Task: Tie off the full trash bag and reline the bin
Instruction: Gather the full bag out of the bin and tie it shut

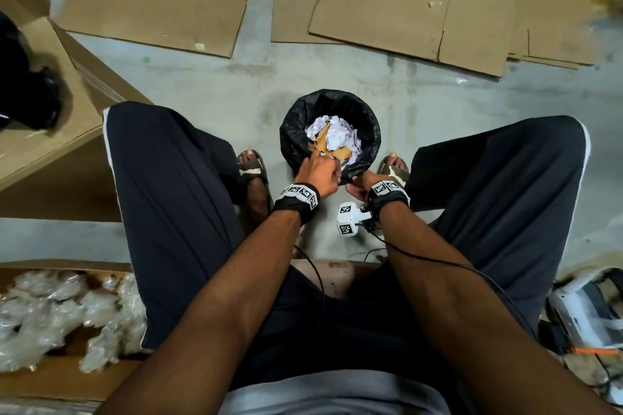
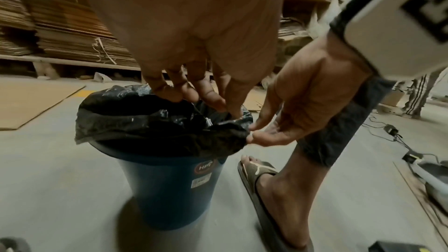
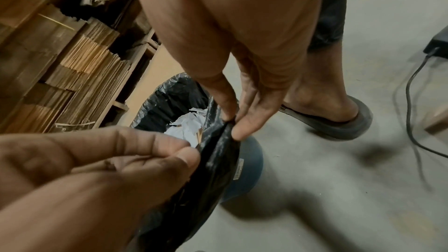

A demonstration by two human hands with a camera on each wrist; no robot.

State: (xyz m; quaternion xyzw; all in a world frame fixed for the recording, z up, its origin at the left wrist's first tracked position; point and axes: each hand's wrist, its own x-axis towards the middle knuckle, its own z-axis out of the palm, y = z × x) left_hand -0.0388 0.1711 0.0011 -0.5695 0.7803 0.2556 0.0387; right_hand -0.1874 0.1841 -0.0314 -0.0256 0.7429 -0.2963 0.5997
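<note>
Both the left hand (image 1: 318, 169) and right hand (image 1: 358, 186) pinch the black trash bag's (image 1: 369, 118) near rim over the bin (image 2: 169, 194)

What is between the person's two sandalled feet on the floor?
In the head view, the blue bin stands between them, lined with the black trash bag, which both hands pinch at its near rim.

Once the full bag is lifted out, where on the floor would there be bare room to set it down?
Bare concrete lies just beyond the bin, between it and the flattened cardboard sheets farther out. The strip between the bin and the cardboard box is also bare. Close in it is crowded: both feet flank the bin, and the left hand and right hand work the black bag.
</note>
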